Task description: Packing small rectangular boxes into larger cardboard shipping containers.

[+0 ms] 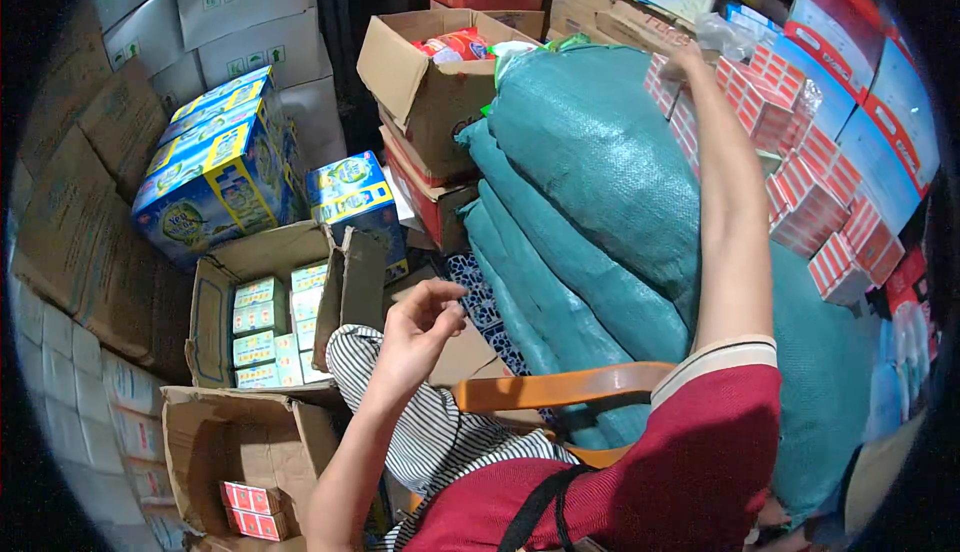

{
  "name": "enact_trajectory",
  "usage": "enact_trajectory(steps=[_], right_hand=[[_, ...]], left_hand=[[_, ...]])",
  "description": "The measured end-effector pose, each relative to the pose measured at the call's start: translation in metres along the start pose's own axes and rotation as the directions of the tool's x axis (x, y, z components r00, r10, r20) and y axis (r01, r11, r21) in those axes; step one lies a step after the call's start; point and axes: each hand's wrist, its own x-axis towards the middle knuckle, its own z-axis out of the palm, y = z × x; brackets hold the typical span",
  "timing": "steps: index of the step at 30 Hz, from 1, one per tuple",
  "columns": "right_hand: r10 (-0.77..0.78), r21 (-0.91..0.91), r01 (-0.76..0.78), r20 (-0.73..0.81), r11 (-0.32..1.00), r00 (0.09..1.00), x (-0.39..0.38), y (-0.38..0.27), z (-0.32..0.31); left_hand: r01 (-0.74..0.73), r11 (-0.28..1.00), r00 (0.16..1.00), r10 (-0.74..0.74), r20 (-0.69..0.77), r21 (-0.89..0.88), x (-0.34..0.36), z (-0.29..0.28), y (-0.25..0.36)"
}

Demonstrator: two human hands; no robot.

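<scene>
My left hand (423, 324) is raised in front of my body, fingers loosely curved and apart, holding nothing. My right arm stretches over the bulging teal woven sacks (590, 152) to the upper right, where my right hand (683, 60) is at the top of piled red-and-white striped packs (760, 102); its fingers are too small and hidden to show a grip. More such packs (800, 202) lean on the sacks' right side.
Open cartons at left hold pale small packs (255, 350) and red packs (255, 512). Blue-and-yellow boxes (205, 187) and white cartons (250, 12) stack behind. An open carton (400, 67) stands behind the sacks. An orange curved chair rail (530, 387) is beside me.
</scene>
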Motion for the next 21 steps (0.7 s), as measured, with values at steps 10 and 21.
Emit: enact_trajectory(steps=[10,21], right_hand=[[-0.391,0.094,0.635,-0.716,0.766,0.578,-0.107,-0.085,-0.031],[-0.730,0.216,0.946,-0.683,-0.243,-0.031,-0.431,-0.291,-0.055]], left_hand=[[-0.013,1.000,0.987,0.015,-0.162,0.013,-0.015,-0.028,-0.004],[-0.444,0.791,0.849,0.221,-0.480,-0.421,-0.067,-0.098,0.022]])
